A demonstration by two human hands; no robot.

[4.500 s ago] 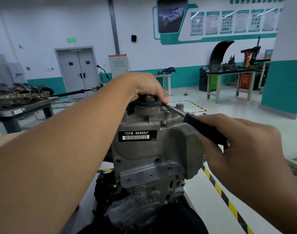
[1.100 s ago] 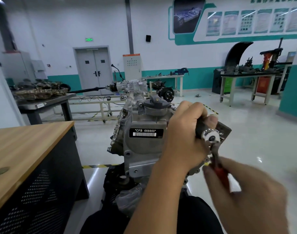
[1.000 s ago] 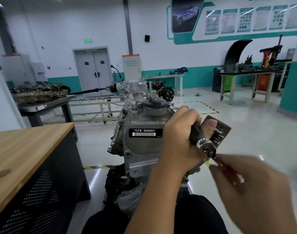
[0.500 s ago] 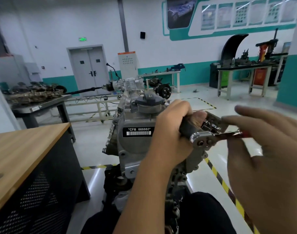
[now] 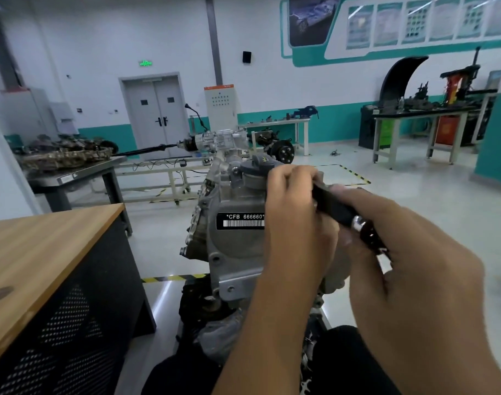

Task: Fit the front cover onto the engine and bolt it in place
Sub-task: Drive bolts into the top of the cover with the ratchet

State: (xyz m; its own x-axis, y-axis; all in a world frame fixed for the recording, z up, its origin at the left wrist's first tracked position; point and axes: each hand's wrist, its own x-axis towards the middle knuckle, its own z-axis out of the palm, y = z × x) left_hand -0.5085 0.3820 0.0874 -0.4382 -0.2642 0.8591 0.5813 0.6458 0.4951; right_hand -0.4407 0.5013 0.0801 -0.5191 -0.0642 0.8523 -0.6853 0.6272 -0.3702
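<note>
Your left hand (image 5: pixel 297 223) sits against the upper right face of the front cover (image 5: pixel 238 252), its fingers (image 5: pixel 289 178) curled over the far end of the ratchet (image 5: pixel 333 206), so the socket and the bolt it should sit on are hidden under them; you cannot see whether the socket is seated. The cover itself is already up on the engine (image 5: pixel 215 195), upright in front of you, with its barcode label just left of your left knuckles. The ratchet's long axis runs from those left fingers down and to the right, toward you, and ends inside your right hand (image 5: pixel 408 269), whose fingers pinch the dark red grip where the chrome collar shows. So the bolt lies up and to the left of your right fingers, along the line of the handle, and the left hand is the nearer one to it. The next swing likely turns on that line: keep the left fingers pressing the head square to the cover while the right hand sweeps the handle around it. The wooden desk (image 5: pixel 44 246) stands well off to the left of both hands.
</note>
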